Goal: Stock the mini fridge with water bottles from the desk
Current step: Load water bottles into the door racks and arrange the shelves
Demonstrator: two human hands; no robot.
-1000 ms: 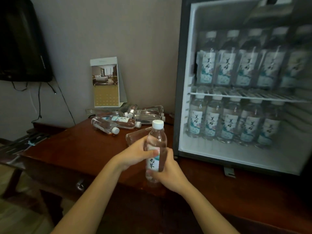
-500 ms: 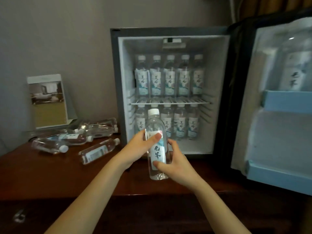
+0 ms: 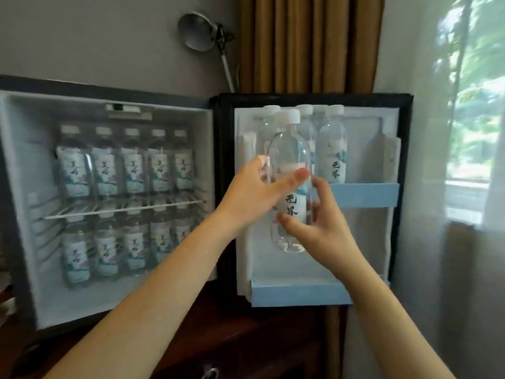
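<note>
Up in front of the open door of the fridge, both hands hold one clear bottle upright in the air. The left hand grips it from the left, with the thumb laid across the top of the label and the fingers behind. The right hand grips it lower on the right, with the thumb on the label's lower edge and the fingers curled round the far side. The bottle's base hangs above the lower door shelf, and its white cap reaches level with the caps of the door bottles standing in the upper door shelf behind it.

Inside the fridge, a top row of five labelled bottles stands on a wire rack, with a bottom row on the floor beneath. The fridge sits on a dark reddish wooden desk, which has a metal drawer pull at its front edge.

Behind the fridge is a plain grey wall, and a metal lamp on a thin stem rises above it. A brown curtain hangs in the corner. To the right, a white sheer covers a bright window with blurred greenery outside.
</note>
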